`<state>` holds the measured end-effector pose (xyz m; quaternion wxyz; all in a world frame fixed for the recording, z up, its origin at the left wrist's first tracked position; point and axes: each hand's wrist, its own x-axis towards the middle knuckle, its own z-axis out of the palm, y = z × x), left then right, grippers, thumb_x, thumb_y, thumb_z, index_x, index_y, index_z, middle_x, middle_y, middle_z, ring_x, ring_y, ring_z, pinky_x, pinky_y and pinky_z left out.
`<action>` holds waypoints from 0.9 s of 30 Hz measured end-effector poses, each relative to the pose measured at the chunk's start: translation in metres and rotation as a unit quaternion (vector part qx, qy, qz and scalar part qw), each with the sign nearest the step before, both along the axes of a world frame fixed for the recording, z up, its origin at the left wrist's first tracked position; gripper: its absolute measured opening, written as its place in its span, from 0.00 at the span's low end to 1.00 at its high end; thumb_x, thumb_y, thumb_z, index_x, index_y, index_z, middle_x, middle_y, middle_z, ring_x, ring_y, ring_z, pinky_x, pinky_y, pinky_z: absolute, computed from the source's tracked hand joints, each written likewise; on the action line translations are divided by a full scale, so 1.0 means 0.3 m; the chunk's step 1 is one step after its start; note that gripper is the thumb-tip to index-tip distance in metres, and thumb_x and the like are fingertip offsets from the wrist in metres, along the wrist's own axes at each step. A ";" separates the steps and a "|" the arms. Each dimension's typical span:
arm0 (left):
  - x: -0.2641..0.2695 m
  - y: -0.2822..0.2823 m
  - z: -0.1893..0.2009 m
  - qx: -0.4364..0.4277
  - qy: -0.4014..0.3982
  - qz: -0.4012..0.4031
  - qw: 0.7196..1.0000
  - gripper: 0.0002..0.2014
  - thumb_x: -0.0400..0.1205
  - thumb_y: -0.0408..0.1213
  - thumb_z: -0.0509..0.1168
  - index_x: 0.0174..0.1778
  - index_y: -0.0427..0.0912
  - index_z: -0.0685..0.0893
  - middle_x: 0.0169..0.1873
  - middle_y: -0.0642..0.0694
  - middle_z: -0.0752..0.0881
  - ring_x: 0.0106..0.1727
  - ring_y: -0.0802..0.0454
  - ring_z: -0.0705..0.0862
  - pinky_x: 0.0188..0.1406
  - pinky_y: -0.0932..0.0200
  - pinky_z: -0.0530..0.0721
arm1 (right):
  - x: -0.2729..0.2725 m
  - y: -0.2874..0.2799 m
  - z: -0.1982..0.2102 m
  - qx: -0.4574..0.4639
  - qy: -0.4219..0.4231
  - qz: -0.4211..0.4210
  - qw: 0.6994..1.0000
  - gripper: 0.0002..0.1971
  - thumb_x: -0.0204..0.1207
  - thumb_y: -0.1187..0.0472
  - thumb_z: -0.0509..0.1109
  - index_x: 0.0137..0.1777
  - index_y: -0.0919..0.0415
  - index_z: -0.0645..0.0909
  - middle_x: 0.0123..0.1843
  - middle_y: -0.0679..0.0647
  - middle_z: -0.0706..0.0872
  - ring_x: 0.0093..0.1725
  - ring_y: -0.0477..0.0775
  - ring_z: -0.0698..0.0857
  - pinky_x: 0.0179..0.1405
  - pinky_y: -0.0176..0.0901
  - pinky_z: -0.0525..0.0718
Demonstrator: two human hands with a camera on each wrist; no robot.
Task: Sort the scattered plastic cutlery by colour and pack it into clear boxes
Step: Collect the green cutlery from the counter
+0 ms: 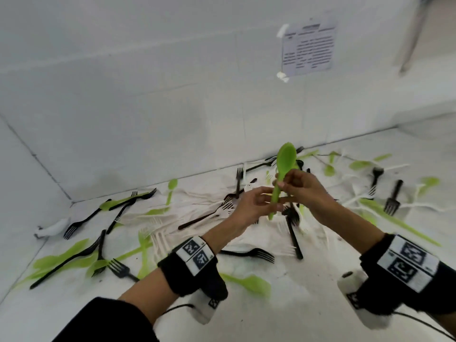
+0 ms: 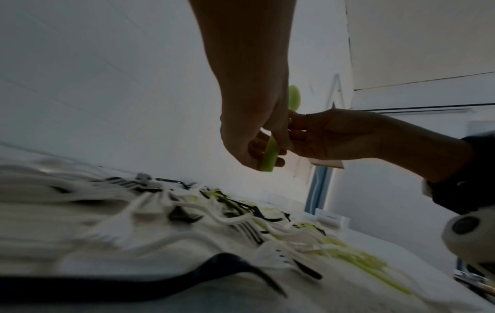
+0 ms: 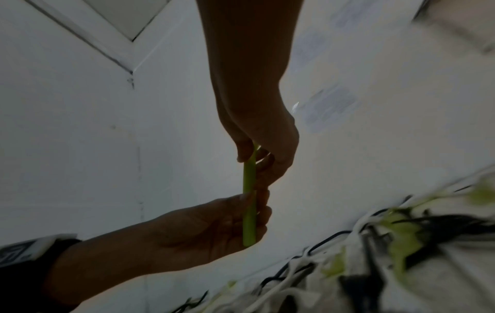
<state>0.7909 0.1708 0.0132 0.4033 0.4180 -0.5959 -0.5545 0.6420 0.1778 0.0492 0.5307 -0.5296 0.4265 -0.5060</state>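
A green plastic spoon (image 1: 285, 157) stands nearly upright in the air above the table, bowl up. My right hand (image 1: 282, 184) pinches its handle just under the bowl. My left hand (image 1: 272, 206) holds the lower part of the handle. In the right wrist view the spoon handle (image 3: 249, 175) runs from my right hand (image 3: 263, 156) down into the curled fingers of my left hand (image 3: 251, 211). In the left wrist view the spoon (image 2: 270, 155) sits between my left hand (image 2: 265, 152) and my right hand (image 2: 297, 127). No clear box is in view.
Black forks (image 1: 293, 233), white forks (image 1: 160, 240) and green cutlery (image 1: 249, 283) lie scattered over the white table (image 1: 308, 304) and a crumpled white cloth (image 1: 197, 201). A white wall (image 1: 148, 107) with a taped paper sheet (image 1: 308, 45) stands close behind.
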 end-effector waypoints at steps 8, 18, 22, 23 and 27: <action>-0.344 -0.083 0.011 -0.057 -0.076 -0.077 0.993 0.13 0.74 0.21 0.71 0.54 0.29 0.83 0.36 0.48 0.89 0.35 0.64 0.87 0.37 0.71 0.81 | -0.487 0.032 0.030 -0.046 0.016 -0.156 0.987 0.13 0.75 0.73 0.69 0.56 0.60 0.77 0.42 0.57 0.83 0.33 0.43 0.87 0.31 0.38 0.88; -0.935 -0.151 0.023 -0.126 -0.128 -0.140 0.974 0.16 0.70 0.28 0.76 0.51 0.46 0.87 0.39 0.52 0.87 0.32 0.70 0.83 0.40 0.72 0.79 | -1.116 0.161 -0.010 -0.037 0.137 -0.277 0.950 0.11 0.72 0.75 0.71 0.44 0.57 0.82 0.42 0.56 0.84 0.41 0.52 0.86 0.35 0.37 0.89; -1.183 -0.176 0.030 -0.170 -0.154 -0.200 0.953 0.15 0.69 0.27 0.76 0.52 0.39 0.89 0.39 0.56 0.86 0.35 0.72 0.84 0.42 0.76 0.79 | -1.338 0.233 -0.038 -0.018 0.183 -0.310 0.933 0.11 0.71 0.74 0.71 0.42 0.56 0.81 0.42 0.55 0.85 0.39 0.52 0.87 0.36 0.38 0.89; -1.237 -0.185 0.030 -0.183 -0.167 -0.212 0.945 0.15 0.69 0.27 0.77 0.51 0.39 0.89 0.39 0.58 0.86 0.37 0.73 0.83 0.43 0.77 0.79 | -1.384 0.251 -0.047 -0.009 0.195 -0.316 0.929 0.11 0.70 0.75 0.71 0.42 0.57 0.81 0.42 0.54 0.84 0.38 0.51 0.87 0.36 0.37 0.89; -1.445 -0.204 0.023 -0.246 -0.209 -0.268 0.908 0.15 0.69 0.31 0.78 0.48 0.51 0.89 0.40 0.58 0.86 0.41 0.73 0.82 0.44 0.79 0.75 | -1.551 0.311 -0.096 0.020 0.216 -0.349 0.912 0.11 0.69 0.76 0.71 0.42 0.58 0.80 0.41 0.53 0.83 0.34 0.47 0.85 0.33 0.32 0.87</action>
